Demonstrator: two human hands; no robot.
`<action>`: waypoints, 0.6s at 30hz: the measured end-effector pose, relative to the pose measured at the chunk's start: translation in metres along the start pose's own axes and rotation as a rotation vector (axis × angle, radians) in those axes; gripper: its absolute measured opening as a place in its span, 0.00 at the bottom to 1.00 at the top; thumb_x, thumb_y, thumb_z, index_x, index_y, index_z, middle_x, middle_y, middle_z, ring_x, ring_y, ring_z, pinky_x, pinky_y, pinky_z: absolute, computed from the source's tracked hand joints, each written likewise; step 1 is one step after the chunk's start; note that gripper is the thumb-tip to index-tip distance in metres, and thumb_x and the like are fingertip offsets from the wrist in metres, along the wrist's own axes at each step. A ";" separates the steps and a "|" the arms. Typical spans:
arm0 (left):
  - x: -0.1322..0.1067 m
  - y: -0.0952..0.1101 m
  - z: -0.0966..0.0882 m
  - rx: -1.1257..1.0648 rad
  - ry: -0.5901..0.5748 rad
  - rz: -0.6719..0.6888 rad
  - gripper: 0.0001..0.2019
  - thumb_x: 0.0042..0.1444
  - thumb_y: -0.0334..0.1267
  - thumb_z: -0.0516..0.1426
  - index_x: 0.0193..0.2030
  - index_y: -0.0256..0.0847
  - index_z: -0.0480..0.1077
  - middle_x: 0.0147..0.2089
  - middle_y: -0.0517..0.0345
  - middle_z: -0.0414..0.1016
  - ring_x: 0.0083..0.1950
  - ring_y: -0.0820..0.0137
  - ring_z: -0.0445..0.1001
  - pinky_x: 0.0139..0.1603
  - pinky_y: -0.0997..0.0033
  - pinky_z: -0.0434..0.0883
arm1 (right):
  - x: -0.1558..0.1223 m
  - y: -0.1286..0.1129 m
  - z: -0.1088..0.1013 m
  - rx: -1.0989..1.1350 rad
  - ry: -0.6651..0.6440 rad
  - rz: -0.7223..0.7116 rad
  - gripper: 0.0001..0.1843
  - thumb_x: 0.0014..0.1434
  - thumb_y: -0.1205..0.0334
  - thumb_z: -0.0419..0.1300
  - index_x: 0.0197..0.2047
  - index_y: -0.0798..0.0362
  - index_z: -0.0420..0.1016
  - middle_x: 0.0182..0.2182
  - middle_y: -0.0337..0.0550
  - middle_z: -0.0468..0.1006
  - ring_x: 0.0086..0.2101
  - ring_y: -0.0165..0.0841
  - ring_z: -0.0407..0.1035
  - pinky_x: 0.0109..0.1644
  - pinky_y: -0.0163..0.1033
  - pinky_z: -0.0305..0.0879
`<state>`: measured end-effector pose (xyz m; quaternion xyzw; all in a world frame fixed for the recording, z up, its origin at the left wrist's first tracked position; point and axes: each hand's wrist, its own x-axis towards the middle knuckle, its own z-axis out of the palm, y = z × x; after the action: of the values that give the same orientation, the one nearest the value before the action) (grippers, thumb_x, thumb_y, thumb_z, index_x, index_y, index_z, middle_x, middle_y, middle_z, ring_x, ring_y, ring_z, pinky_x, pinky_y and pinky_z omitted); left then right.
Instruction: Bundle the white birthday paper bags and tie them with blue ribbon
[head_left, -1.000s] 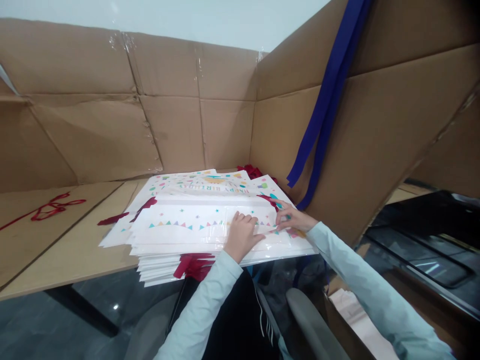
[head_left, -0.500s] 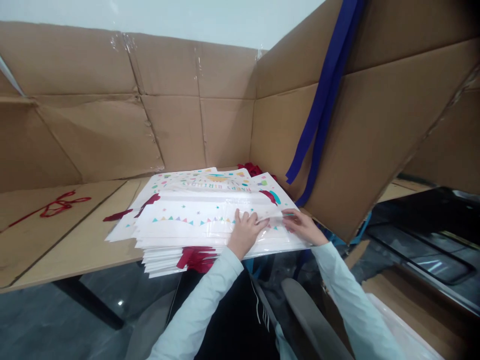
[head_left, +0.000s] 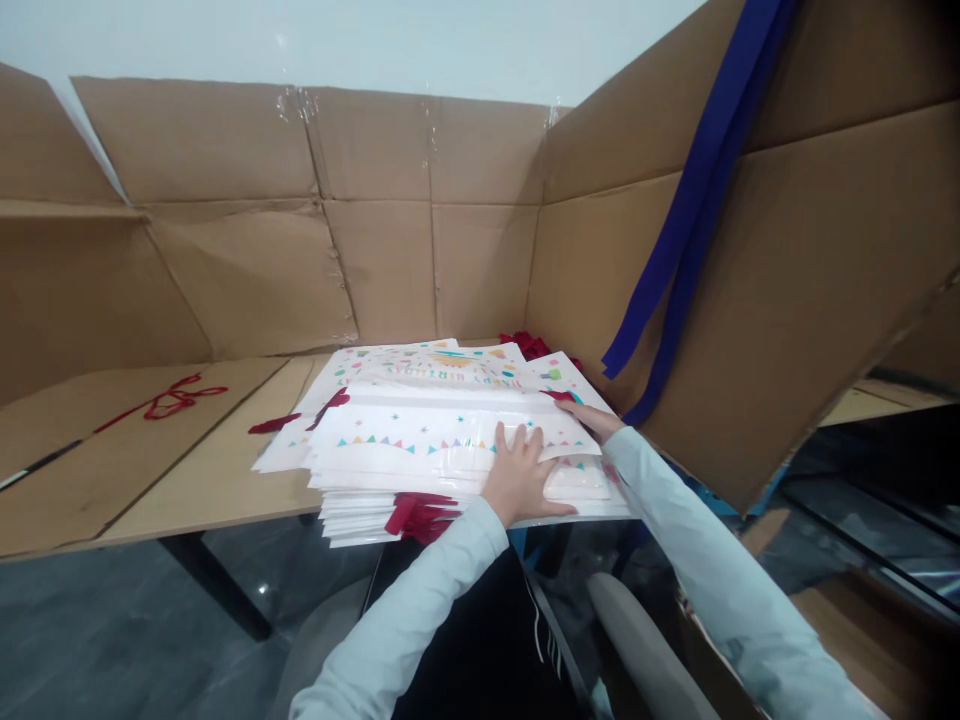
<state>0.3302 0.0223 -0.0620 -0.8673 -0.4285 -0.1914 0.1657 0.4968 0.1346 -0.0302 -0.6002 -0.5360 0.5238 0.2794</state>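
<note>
A pile of flat white printed sheets or folded bags (head_left: 450, 470) lies at the table's front edge, with colourful birthday lettering, bunting and stars. The top one has a folded flap and a shiny clear strip. My left hand (head_left: 526, 478) lies spread on its front right part, palm down. My right hand (head_left: 596, 418) is at its right end, fingers together at a red ribbon (head_left: 559, 396), partly covering it. Another red ribbon (head_left: 330, 408) sticks out at the left end. More red ribbon (head_left: 421, 515) hangs from the pile's front.
Cardboard walls (head_left: 480, 260) enclose the back and right of the table (head_left: 217, 480). Blue straps (head_left: 697, 210) hang over the right wall. At the left lies a looped red cord (head_left: 176, 397). A red heap (head_left: 525, 346) sits in the back corner. Chair parts (head_left: 637, 640) are below.
My left hand has spread its fingers flat on the pile. My right hand has moved up from the front right area to the ribbon at the right end. The camera view has shifted slightly.
</note>
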 end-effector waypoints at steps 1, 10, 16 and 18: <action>0.000 -0.001 0.000 0.000 0.005 0.006 0.38 0.42 0.69 0.47 0.52 0.44 0.68 0.60 0.40 0.57 0.60 0.42 0.53 0.56 0.31 0.43 | -0.002 -0.002 0.001 0.073 0.021 0.049 0.20 0.57 0.50 0.51 0.42 0.60 0.69 0.31 0.52 0.77 0.33 0.37 0.72 0.38 0.43 0.70; 0.008 -0.002 -0.005 0.021 0.078 -0.067 0.32 0.49 0.65 0.44 0.50 0.46 0.69 0.59 0.46 0.60 0.59 0.47 0.56 0.55 0.33 0.48 | 0.009 -0.008 -0.001 0.291 -0.100 0.045 0.18 0.57 0.53 0.53 0.39 0.61 0.73 0.27 0.50 0.77 0.28 0.36 0.71 0.32 0.38 0.68; 0.007 -0.006 -0.019 0.055 0.044 -0.052 0.40 0.41 0.70 0.48 0.54 0.42 0.65 0.60 0.41 0.57 0.60 0.43 0.53 0.55 0.31 0.45 | 0.020 -0.015 0.004 0.306 0.209 -0.121 0.13 0.48 0.59 0.62 0.35 0.61 0.73 0.27 0.46 0.77 0.26 0.32 0.71 0.29 0.33 0.68; 0.006 -0.011 -0.022 0.095 0.033 -0.066 0.40 0.40 0.68 0.51 0.55 0.43 0.63 0.61 0.41 0.55 0.61 0.42 0.52 0.56 0.31 0.45 | 0.015 -0.024 0.009 0.306 0.140 -0.148 0.14 0.50 0.58 0.61 0.36 0.60 0.72 0.27 0.47 0.77 0.25 0.33 0.70 0.28 0.34 0.67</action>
<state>0.3206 0.0224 -0.0389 -0.8406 -0.4629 -0.1905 0.2070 0.4779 0.1533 -0.0163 -0.5448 -0.4721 0.5341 0.4417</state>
